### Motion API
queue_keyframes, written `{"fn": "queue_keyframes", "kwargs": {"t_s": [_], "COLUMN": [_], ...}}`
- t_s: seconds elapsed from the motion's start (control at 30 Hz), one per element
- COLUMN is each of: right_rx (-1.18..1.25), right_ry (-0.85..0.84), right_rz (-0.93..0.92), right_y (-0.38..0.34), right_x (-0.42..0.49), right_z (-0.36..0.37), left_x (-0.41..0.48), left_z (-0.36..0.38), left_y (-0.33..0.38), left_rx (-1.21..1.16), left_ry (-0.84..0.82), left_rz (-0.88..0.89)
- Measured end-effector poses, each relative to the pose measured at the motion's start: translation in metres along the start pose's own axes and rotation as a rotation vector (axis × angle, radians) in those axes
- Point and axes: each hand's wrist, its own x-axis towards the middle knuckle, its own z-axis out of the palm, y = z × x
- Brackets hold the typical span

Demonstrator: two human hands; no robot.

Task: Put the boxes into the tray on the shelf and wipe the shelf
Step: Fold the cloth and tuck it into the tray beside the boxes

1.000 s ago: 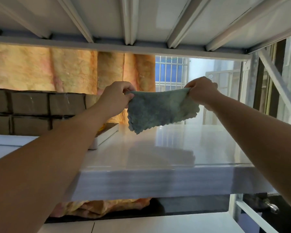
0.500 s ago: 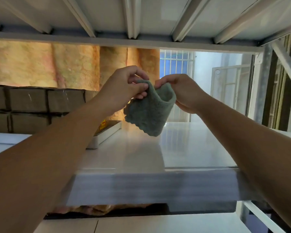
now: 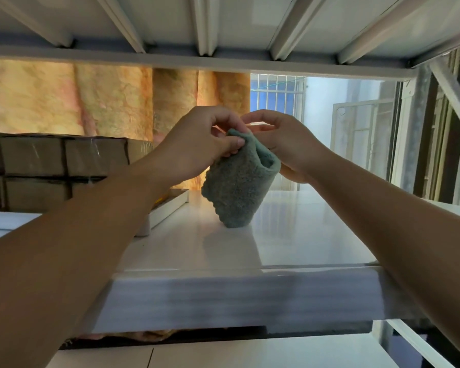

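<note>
A grey-green fluffy cloth (image 3: 237, 187) hangs folded in half above the glossy white shelf (image 3: 290, 235). My left hand (image 3: 197, 142) pinches its top edge from the left. My right hand (image 3: 284, 144) holds the same top edge from the right, fingers touching those of the left hand. The cloth's lower corner hangs just above the shelf surface. At the left, brown cardboard boxes (image 3: 51, 160) stand stacked in two rows inside a shallow white tray (image 3: 168, 208), partly hidden by my left forearm.
A metal shelf board with ribs (image 3: 223, 27) runs low overhead. A diagonal brace and upright (image 3: 452, 88) close the right side. A lower shelf (image 3: 250, 351) lies beneath. Orange curtains and a barred window stand behind.
My hands came together from apart, folding the spread cloth in half. It now hangs as a doubled piece lower over the shelf.
</note>
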Motion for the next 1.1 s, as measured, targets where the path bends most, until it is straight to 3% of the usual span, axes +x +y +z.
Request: {"fn": "queue_keyframes", "kwargs": {"t_s": [0.17,0.47,0.97,1.1], "right_rx": [0.113,-0.039,-0.007,-0.045], "right_ry": [0.02,0.127,0.04,0.043], "right_rz": [0.044,-0.016,-0.057,-0.075], "right_y": [-0.001,-0.0019,-0.0025,-0.0031], "right_x": [-0.0007,-0.001,-0.0037,-0.0044], "right_z": [0.0003,0.0013,0.0023,0.0022], "left_x": [0.0015,0.001,-0.001,-0.0008], "left_z": [0.0031,0.0037,0.0018,0.0011], "left_y": [-0.0053,-0.0068,-0.0043,-0.0051], "left_rx": [0.042,0.075,0.113,0.274], "left_ry": [0.051,0.067,0.138,0.17], "left_rz": [-0.018,-0.054,-0.021,0.039]}}
